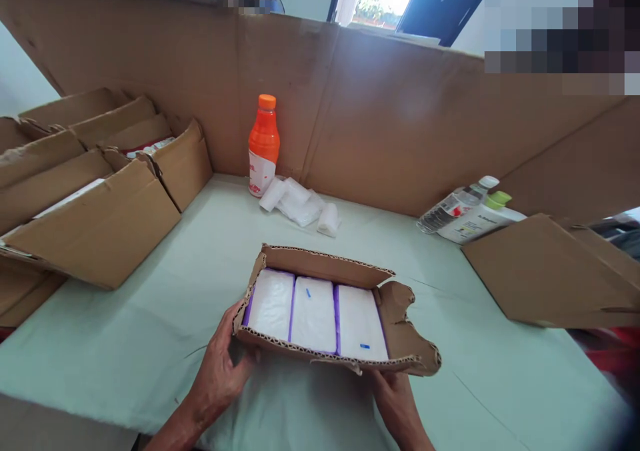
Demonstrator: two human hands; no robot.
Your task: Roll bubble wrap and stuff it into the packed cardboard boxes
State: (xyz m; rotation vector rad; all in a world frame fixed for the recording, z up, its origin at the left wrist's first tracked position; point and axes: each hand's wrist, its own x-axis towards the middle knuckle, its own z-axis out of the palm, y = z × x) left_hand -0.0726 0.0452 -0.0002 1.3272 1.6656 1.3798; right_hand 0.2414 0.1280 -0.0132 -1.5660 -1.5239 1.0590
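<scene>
So both hands are on a small torn cardboard tray [400, 324] sitting on the pale green table [200, 291]. The left hand [225, 364] is wrapped around the tray's near left corner, thumb up against the side wall, clearly gripping it. The right hand [395, 394] is tucked under the near edge toward the right, so I can't tell how tightly it's closed, but it looks like it's propping the tray from below. My guess is that the two-sided hold keeps the floppy ripped cardboard level, so the three white packs [315, 314] lying side by side just above the fingers don't slide. Well beyond the grip, an orange bottle [263, 146] stands against the big cardboard wall [400, 118].
</scene>
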